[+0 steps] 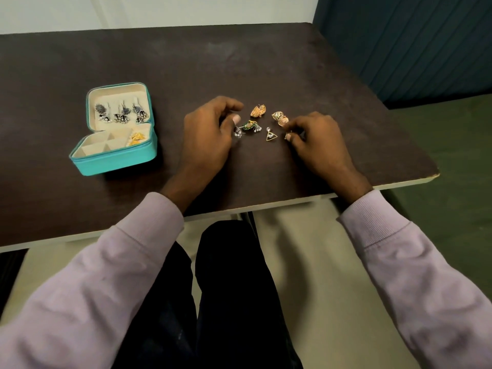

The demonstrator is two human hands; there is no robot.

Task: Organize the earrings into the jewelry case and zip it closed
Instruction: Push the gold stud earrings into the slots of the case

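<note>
1. Earrings are lying loose on the dark table (186,65), between the two hands of the person, and the jewelry case (117,155) is standing open to the left of them, well apart.
2. The left hand (207,134) is resting on the table with its fingers curled; its thumb is touching a green earring (249,126), and a small silver earring (238,133) is lying just beside the thumb. The hand is not clearly grasping either of them, so its grip cannot be told.
3. The right hand (316,139) is pinching a small gold piece (288,136) between thumb and fingertips, low over the table.
4. A triangle earring (271,136) is lying between the two hands, touching neither.
5. Two gold dome earrings are lying behind it: one (257,111) near the left fingertips, the other (280,119) just beside the right hand.
6. Inside the raised lid of the case, three dark silver earrings (121,114) are hanging in a row on the cream lining.
7. In the lower half of the case, a gold earring (137,139) is lying in the right compartment.
8. Both arms are wearing lilac sleeves (415,267), and dark trousers (234,288) are showing below the table edge.
</note>
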